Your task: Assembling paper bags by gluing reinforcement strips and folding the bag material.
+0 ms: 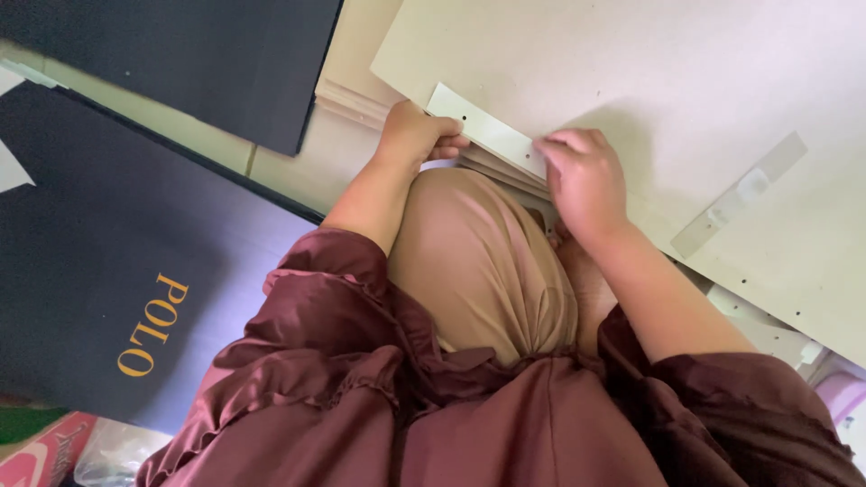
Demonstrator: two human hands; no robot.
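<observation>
Head camera looks steeply down, close, probably seated.

A large dark navy panel [99, 261] with gold lettering lay flat on the pale floor [298, 158], and a second dark panel [207, 54] lay just above it, a strip of floor showing between them. Below the navy panel's lower edge sat a red and white box [41, 451] beside a clear plastic bag [113, 451]. Well to the right of the navy panel, past maroon ruffled sleeves [316, 361] and tan trousers [478, 261], a pale pink plastic object [843, 397] showed at the frame's edge.
</observation>
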